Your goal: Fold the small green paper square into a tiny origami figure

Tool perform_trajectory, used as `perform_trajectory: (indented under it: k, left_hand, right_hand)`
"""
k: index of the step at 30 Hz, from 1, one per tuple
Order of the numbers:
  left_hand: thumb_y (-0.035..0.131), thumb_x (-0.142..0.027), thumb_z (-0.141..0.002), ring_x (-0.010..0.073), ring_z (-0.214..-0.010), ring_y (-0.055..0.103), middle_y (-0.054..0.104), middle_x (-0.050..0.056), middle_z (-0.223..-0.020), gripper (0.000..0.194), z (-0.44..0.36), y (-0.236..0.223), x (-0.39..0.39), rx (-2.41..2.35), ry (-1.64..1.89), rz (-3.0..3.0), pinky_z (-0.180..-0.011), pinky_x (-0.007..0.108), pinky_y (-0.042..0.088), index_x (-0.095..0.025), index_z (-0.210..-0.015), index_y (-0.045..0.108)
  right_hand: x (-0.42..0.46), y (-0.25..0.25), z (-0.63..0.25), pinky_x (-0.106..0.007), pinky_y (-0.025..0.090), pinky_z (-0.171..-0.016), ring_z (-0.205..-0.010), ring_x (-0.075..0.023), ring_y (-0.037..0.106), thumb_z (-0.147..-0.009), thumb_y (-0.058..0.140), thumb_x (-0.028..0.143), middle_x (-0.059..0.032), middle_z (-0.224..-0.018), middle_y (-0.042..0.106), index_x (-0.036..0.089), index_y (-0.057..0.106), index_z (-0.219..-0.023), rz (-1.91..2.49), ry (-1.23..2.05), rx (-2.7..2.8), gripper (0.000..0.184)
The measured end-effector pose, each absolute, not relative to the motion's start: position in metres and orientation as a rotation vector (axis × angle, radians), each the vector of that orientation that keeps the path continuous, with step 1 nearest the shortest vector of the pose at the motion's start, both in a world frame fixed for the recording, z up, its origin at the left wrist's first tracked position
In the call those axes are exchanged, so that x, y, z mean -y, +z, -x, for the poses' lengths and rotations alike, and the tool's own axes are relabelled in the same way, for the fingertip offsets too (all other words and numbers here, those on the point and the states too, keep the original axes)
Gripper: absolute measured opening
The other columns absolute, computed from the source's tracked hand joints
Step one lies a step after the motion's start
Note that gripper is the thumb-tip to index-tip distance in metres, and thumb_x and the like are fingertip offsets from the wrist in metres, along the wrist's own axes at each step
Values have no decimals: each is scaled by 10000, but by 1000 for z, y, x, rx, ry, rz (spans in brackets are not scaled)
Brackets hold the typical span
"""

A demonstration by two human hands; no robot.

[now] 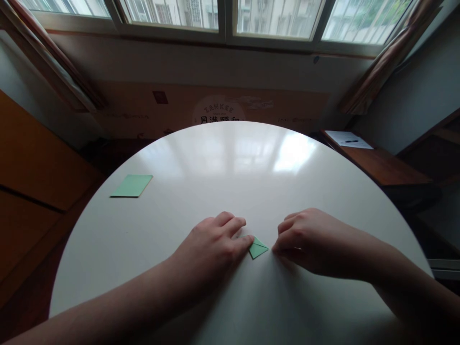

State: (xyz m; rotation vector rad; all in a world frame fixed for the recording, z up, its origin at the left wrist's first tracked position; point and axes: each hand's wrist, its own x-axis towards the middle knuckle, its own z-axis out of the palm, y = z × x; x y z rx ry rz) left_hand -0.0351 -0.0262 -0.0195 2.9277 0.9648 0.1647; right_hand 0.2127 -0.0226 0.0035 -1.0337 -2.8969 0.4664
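Observation:
A small folded piece of green paper [258, 248] lies on the round white table [230, 167], near the front middle. My left hand [212, 244] rests knuckles up on the table and presses its fingertips onto the paper's left part, covering some of it. My right hand [305, 239] sits just to the right of the paper with its fingers curled under, fingertips near the paper's right corner; I cannot make out whether they touch it.
A flat stack of green paper [132, 186] lies at the table's left side. A wooden side table [381, 163] with a white sheet and a pen [350, 141] stands at the right. Wooden furniture [32, 167] is at the left, windows behind.

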Motion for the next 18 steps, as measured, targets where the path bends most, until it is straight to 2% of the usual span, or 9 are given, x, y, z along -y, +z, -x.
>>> perform_trajectory:
  k: [4, 9, 12, 18]
  left_hand:
    - [502, -152, -969, 206, -949, 578, 671, 87, -1017, 211, 34, -25, 24, -825, 264, -2970, -802, 308, 497, -174, -1071, 685]
    - [500, -217, -987, 180, -833, 587, 691, 56, -886, 235, 36, -38, 15, -795, 434, -2931, -694, 277, 472, -182, -933, 726]
    - [517, -255, -980, 165, -794, 584, 696, 38, -844, 248, 36, -44, 10, -770, 540, -2891, -663, 259, 460, -205, -880, 738]
    - [565, -276, -952, 169, -801, 584, 705, 25, -835, 200, 34, -43, 8, -806, 540, -2859, -638, 247, 446, -244, -892, 753]
  right_hand:
    - [17, 1, -217, -272, 379, -634, -697, -137, 612, -863, 631, 118, 17, -782, 711, 253, 750, -863, 981, 514, 2749, 180]
    - [15, -7, -210, -278, 411, -692, -780, -156, 622, -863, 690, 194, 4, -894, 724, 265, 733, -1001, 859, 627, 2735, 161]
    - [14, -12, -205, -282, 408, -700, -799, -165, 614, -874, 696, 244, -11, -913, 717, 253, 723, -1001, 817, 630, 2736, 130]
    - [13, -15, -200, -260, 353, -621, -698, -135, 554, -876, 662, 242, 4, -816, 672, 223, 694, -887, 855, 557, 2770, 38]
